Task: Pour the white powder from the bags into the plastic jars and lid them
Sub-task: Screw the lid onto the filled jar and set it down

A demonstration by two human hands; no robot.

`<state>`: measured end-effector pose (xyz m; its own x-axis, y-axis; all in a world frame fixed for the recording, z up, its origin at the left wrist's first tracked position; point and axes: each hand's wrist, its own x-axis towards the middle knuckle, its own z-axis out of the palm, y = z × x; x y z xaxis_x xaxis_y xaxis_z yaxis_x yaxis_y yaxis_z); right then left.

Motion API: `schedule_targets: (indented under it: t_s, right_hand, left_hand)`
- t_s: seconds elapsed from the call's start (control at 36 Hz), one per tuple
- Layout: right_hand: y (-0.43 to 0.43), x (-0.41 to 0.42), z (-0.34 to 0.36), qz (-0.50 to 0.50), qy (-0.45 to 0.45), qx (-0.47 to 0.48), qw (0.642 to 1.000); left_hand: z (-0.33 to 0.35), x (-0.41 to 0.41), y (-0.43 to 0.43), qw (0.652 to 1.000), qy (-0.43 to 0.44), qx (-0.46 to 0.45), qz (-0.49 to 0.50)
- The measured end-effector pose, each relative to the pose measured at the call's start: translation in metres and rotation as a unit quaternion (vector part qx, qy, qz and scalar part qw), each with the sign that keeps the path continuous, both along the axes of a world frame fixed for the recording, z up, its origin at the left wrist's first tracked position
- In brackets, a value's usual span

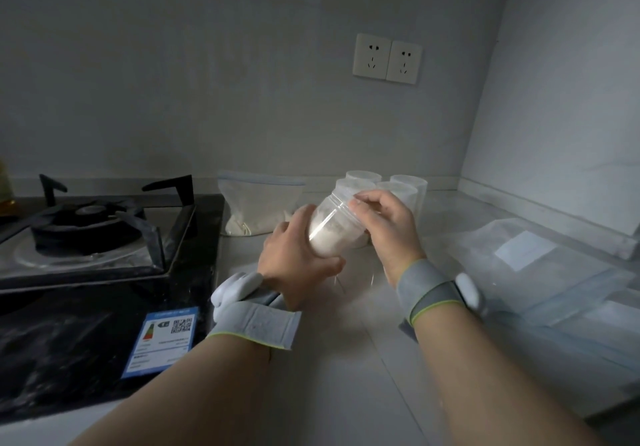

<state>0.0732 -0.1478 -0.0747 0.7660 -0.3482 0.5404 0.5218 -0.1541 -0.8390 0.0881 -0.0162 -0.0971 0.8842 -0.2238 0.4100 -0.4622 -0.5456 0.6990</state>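
Note:
A clear plastic jar (332, 227) partly filled with white powder is held tilted above the counter, its mouth pointing up and to the right. My left hand (298, 265) grips the jar's lower body. My right hand (384, 227) has its fingers curled round the jar's threaded top; whether a lid is under them I cannot tell. Behind stand several lidded jars (398, 186) in a cluster. A zip bag of white powder (258, 208) leans upright against the wall to their left.
A black gas hob (97, 234) with a pan support fills the left side, with a blue label (161, 340) on its glass. Flat empty zip bags (540, 272) lie piled on the counter at the right. Two wall sockets (388, 58) are above.

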Motion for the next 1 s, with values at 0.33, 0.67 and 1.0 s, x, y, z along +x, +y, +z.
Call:
schedule_targets:
  t_s: [0.33,0.67,1.0]
  right_hand:
    - [-0.0011,0.0039,-0.0021,-0.022,-0.004,-0.022,1.0]
    - [0.0016,0.0047,-0.0036,0.026,0.068,0.066,0.995]
    - [0.0047,0.0052,-0.0051,0.037,0.091,0.094,0.991]
  left_hand:
    - [-0.0015,0.0032,-0.0021,1.0,-0.015,-0.005,-0.007]
    - [-0.0028,0.0038,-0.004,1.0,-0.018,0.007,-0.007]
    - [-0.0014,0.0005,-0.005,1.0,-0.021,-0.008,-0.001]
